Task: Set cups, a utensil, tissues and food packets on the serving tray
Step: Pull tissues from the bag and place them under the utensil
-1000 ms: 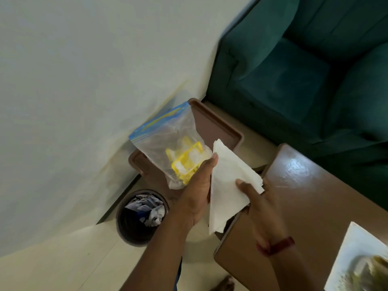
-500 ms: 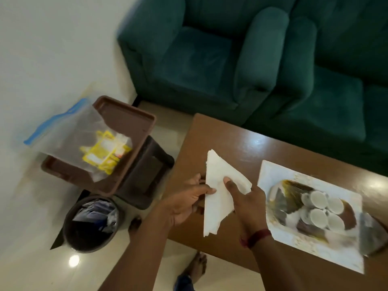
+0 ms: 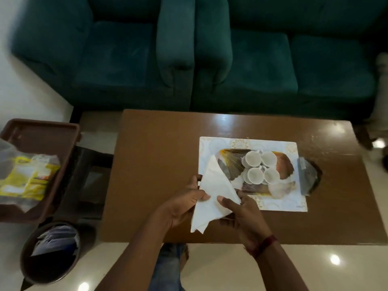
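Note:
Both hands hold a folded white tissue (image 3: 212, 196) above the wooden table (image 3: 159, 154). My left hand (image 3: 184, 204) pinches its left edge and my right hand (image 3: 241, 215) pinches its right corner. Just right of the tissue lies the white serving tray (image 3: 252, 204) with a bird picture, carrying several small white cups (image 3: 259, 170) clustered near its middle. A clear zip bag of yellow food packets (image 3: 27, 177) rests in a brown tray (image 3: 46, 135) on a stool at the far left.
A grey foil-like packet (image 3: 306, 177) lies at the serving tray's right edge. A dark waste bin (image 3: 50, 250) with crumpled paper stands on the floor at lower left. Green sofas (image 3: 189, 55) run behind the table. My foot shows below the table's near edge.
The view swung right from the brown tray and bin to the table. My left hand let go of the zip bag, which now lies in the brown tray, and took the tissue beside my right hand.

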